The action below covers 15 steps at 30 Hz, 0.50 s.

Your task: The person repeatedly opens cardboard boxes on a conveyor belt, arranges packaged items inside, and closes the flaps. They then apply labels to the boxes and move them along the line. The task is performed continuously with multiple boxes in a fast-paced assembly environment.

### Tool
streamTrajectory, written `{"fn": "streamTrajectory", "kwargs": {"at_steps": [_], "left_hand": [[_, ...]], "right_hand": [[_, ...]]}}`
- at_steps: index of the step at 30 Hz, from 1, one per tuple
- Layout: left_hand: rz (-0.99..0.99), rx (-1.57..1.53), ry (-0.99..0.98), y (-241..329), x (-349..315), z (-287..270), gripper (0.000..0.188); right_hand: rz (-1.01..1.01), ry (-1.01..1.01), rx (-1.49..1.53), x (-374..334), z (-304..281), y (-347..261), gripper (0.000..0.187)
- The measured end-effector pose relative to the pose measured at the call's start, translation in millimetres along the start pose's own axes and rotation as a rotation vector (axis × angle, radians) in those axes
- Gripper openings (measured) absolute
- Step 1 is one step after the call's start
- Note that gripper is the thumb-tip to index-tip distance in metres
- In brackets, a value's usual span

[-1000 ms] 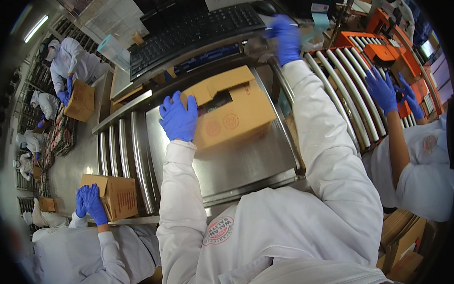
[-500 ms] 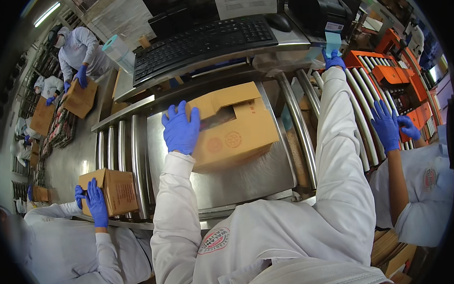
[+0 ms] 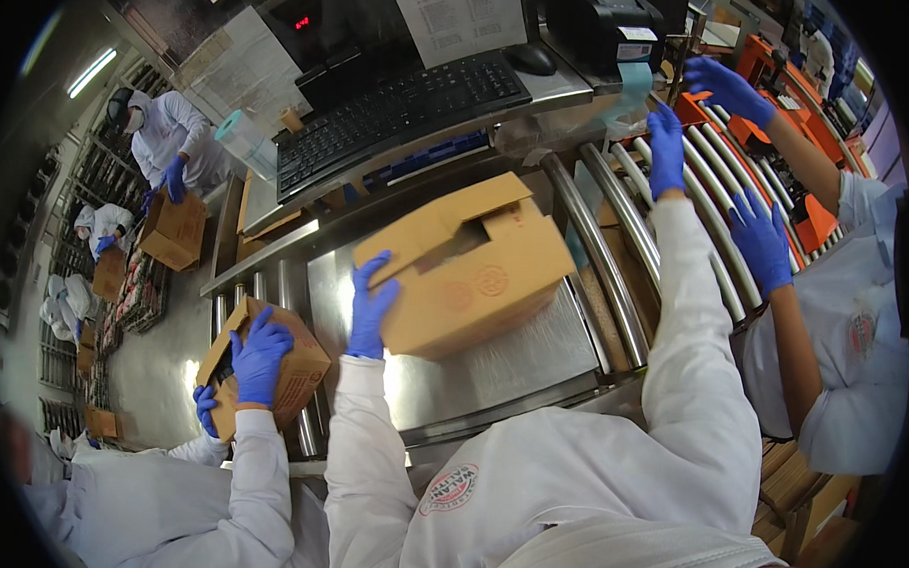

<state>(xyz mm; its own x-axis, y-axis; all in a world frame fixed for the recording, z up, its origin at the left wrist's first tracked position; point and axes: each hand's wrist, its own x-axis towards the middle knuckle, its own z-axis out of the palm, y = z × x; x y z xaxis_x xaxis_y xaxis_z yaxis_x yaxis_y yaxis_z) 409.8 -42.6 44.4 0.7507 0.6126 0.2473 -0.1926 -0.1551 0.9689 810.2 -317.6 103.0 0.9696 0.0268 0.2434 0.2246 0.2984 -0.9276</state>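
Right hand [image 3: 667, 154] withdrawn from one strip [image 3: 635, 82], grip unclear; left fingers [image 3: 368, 271] grasping one box [image 3: 480, 283].

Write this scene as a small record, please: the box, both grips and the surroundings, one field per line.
Box: tan cardboard box, with a gap between its top flaps
Under it: steel plate; metal rollers to the right
Left grip: blue-gloved, touching the box's left end
Right grip: blue-gloved, raised near a pale blue strip; whether it holds anything is unclear
Behind: black keyboard and mouse
Left neighbour: co-worker's gloved hand on another box
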Motion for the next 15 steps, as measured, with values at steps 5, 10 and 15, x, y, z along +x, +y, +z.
{"fn": "streamTrajectory", "kwargs": {"at_steps": [5, 10, 15], "left_hand": [[-0.01, 0.041, -0.184, 36, -15, 114, 0.052], [-0.232, -0.613, -0.506, 14, -21, 153, 0.066], [-0.239, -0.247, -0.884, 22, -78, 157, 0.062]], "right_hand": [[-0.793, -0.762, -0.545, -162, 68, -62, 0.033], [-0.814, -0.888, -0.774, -164, 36, -21, 0.039], [-0.535, -0.828, -1.038, -85, -31, 6, 0.046]]}}
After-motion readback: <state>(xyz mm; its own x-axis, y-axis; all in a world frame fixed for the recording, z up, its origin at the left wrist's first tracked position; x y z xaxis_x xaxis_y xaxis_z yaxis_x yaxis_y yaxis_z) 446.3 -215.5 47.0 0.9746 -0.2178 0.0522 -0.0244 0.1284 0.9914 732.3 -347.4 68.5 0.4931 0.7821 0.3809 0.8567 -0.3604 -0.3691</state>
